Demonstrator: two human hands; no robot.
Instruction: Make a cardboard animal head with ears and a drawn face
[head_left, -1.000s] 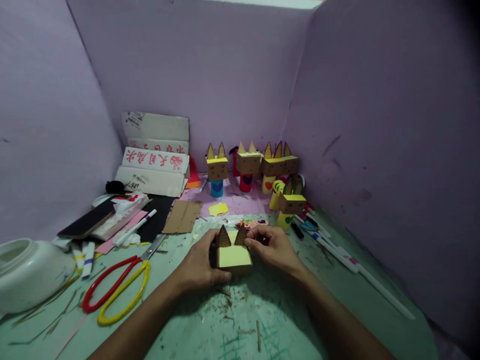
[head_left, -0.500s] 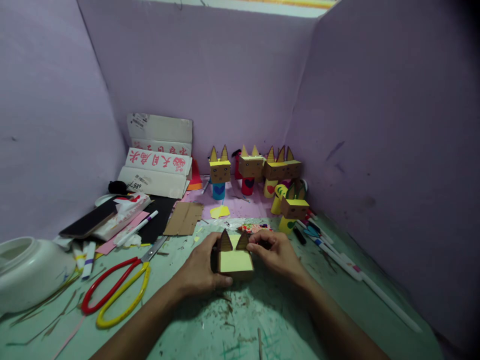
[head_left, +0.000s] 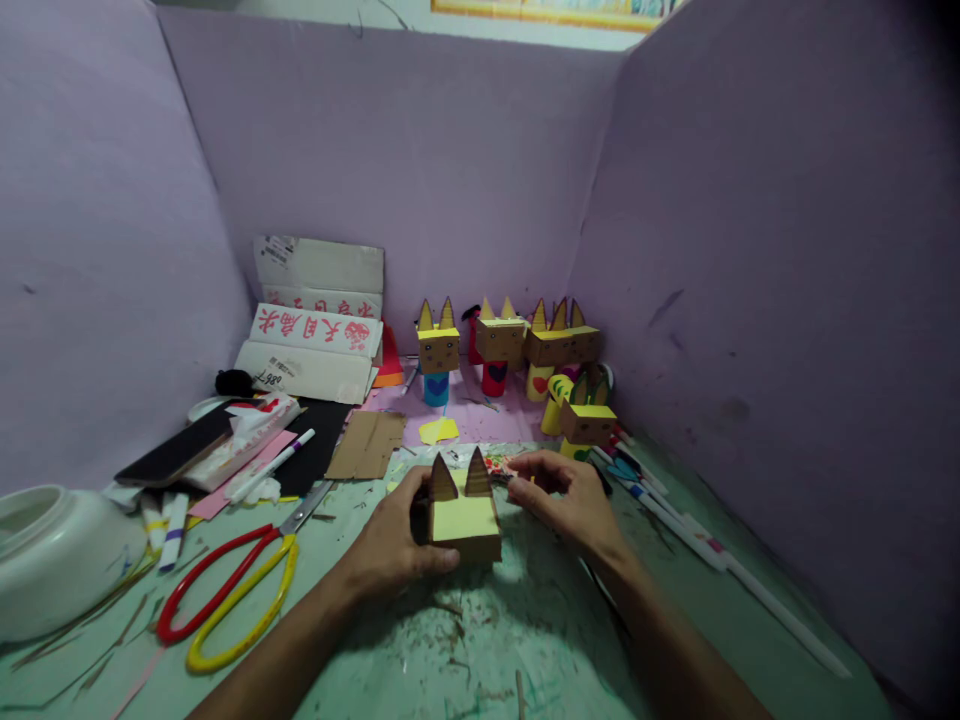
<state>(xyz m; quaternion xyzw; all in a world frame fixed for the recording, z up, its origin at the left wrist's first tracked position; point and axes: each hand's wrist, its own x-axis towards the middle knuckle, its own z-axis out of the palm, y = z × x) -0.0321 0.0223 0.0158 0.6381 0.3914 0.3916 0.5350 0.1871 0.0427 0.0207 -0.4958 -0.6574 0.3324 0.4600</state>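
Note:
My left hand (head_left: 394, 548) grips a small cardboard box head (head_left: 465, 520) from its left side, thumb along the front. Pale yellow paper covers its top, and two pointed corrugated cardboard ears (head_left: 478, 474) stand upright at the back. To the right of the box, my right hand (head_left: 566, 497) is held with bent fingers, thumb and forefinger slightly apart. I see nothing held between them. Just beyond these fingertips lies a red patterned tube (head_left: 498, 466), partly hidden by the hand and the box.
Finished-looking eared box figures (head_left: 438, 352) stand at the back. Large red-and-yellow scissors (head_left: 225, 600) lie on the left, near a white pot (head_left: 67, 560). Flat cardboard (head_left: 366, 445) and folded white cardboard (head_left: 315, 345) sit behind. Pens and a long white stick (head_left: 780, 610) lie right.
My right hand has drawn away from the right ear, slightly to the right. The box in my left hand has shifted a little left and nearer. The view has tilted slightly upward.

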